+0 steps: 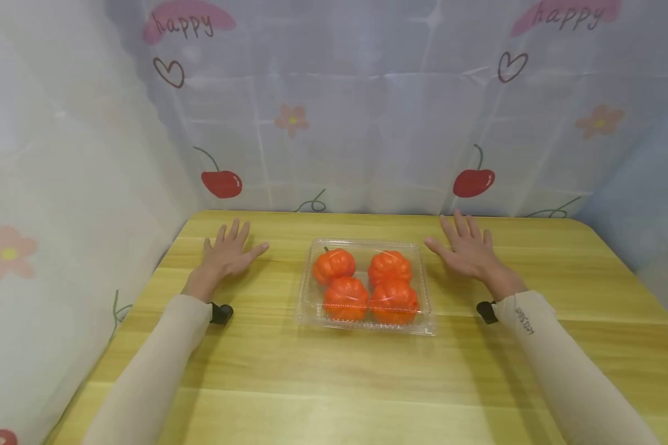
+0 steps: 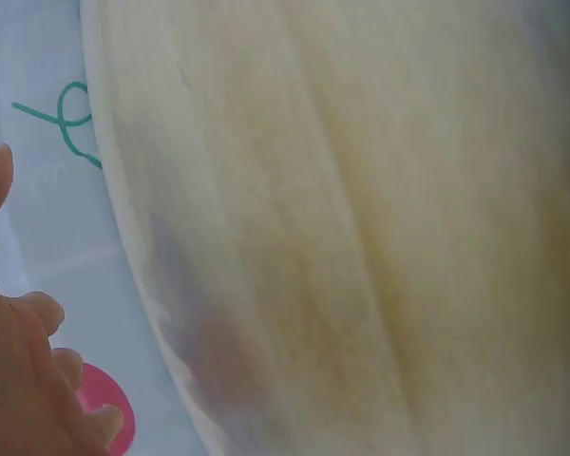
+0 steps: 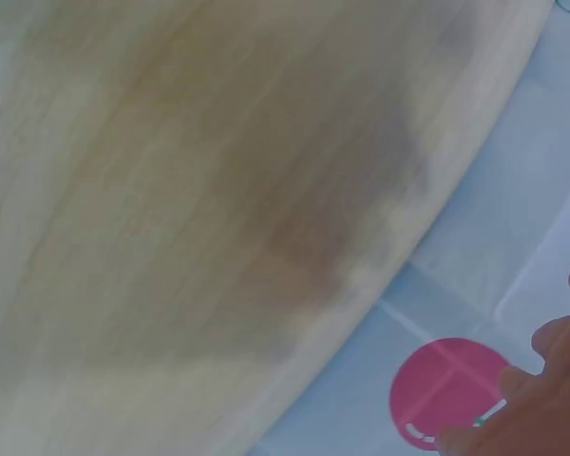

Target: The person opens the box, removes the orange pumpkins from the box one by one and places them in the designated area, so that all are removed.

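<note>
A clear plastic clamshell box sits at the middle of the table, its lid down over several small orange pumpkins. One pumpkin at the back left shows a dark green stem. To the left of the box is my left hand, fingers spread and straight, holding nothing. My right hand is spread the same way to the right of the box, thumb toward it and a small gap between them. Both wrist views catch only part of each hand, the left hand and the right hand, with no object in the fingers.
The wooden table has rounded far corners. Behind it hangs a pale curtain printed with cherries, flowers and hearts, and more of the printed cloth runs along the left side. A small black device shows at the left wrist.
</note>
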